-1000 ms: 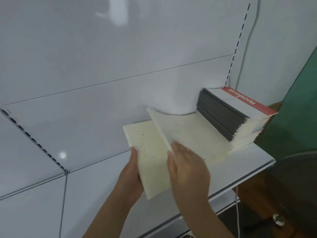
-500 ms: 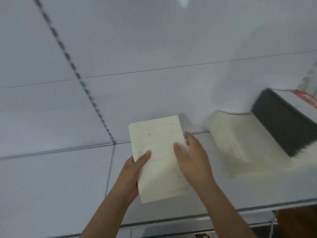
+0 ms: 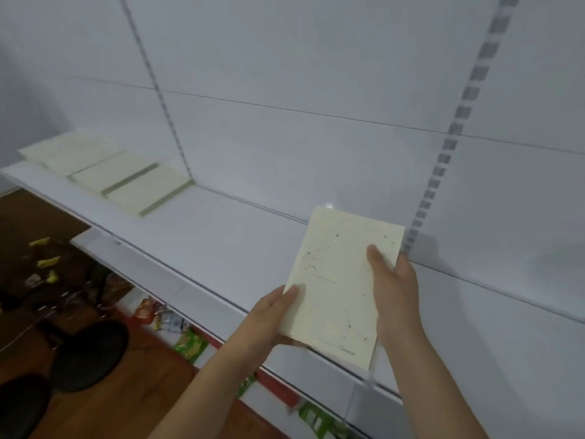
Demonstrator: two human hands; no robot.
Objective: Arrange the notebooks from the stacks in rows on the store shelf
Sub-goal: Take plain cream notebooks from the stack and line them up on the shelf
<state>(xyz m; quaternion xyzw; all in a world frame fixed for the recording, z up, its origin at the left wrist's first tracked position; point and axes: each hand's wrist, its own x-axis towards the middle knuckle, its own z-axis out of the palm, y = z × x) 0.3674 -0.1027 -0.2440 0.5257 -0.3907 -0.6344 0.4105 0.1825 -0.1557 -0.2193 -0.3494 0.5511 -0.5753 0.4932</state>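
Observation:
I hold a cream notebook (image 3: 338, 280) with a faint dotted constellation print above the white shelf (image 3: 221, 236). My left hand (image 3: 272, 315) grips its lower left edge, thumb on the cover. My right hand (image 3: 392, 286) grips its right edge, thumb on top. Far left on the shelf, three cream notebooks (image 3: 110, 175) lie flat in a row against the back panel. The stacks are out of view.
Slotted uprights (image 3: 443, 160) run up the white back panel. Below the shelf edge, a lower shelf holds colourful packets (image 3: 190, 340). Two black round stools (image 3: 88, 356) stand on the brown floor at the lower left, beside scattered yellow items.
The view has swung left along the shelf, so the stacks have left the frame and the row of laid-out notebooks has come in. Both hands still hold the same notebook.

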